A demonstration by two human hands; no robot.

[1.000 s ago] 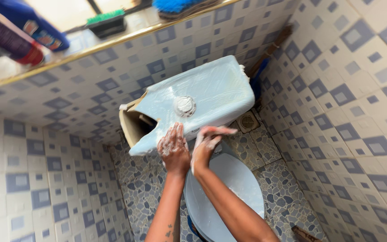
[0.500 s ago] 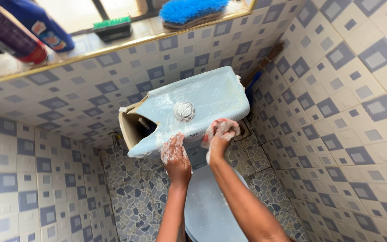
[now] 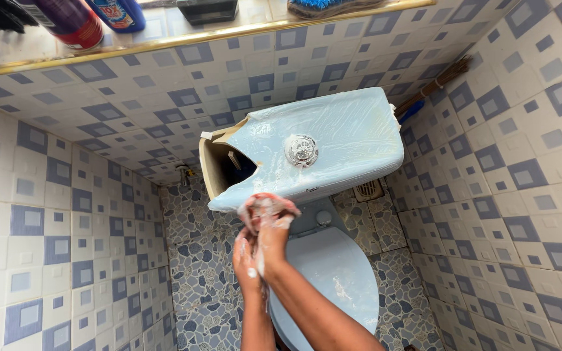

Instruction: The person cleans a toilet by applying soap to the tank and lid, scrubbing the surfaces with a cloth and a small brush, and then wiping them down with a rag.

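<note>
Only the head view here, looking down into a small tiled toilet corner. The right hand [image 3: 269, 214] is bunched up around something soapy, maybe a sponge or cloth, but it's so buried in foam that I can't tell which. It sits just below the front edge of the tank lid [image 3: 320, 146], touching or very nearly. The left hand [image 3: 245, 257] is lower, lathered up, pressed against the right wrist with fingers loosely open, holding nothing as far as I can see.

The lid is pale blue, covered in a streaky soap film, and a round chrome flush button [image 3: 301, 150] sits in the middle. Its left corner is broken away, so you look straight into the tank [image 3: 219, 172] through the gap. Below the hands is the closed toilet seat cover [image 3: 333, 266], same pale blue, with a few suds on it.

My guess on handling: that lid looks like ceramic, so heavy, stiff and brittle, and with soap all over it's going to be slippery. The broken edge probably has sharp bits. I'd grip the long intact sides, away from the chipped corner.

Up top there's a ledge [image 3: 164, 36] with a couple of bottles [image 3: 73, 23] and a brush. A broom [image 3: 434, 88] leans in the right corner, and there's a floor drain [image 3: 367, 190] behind the bowl.
</note>
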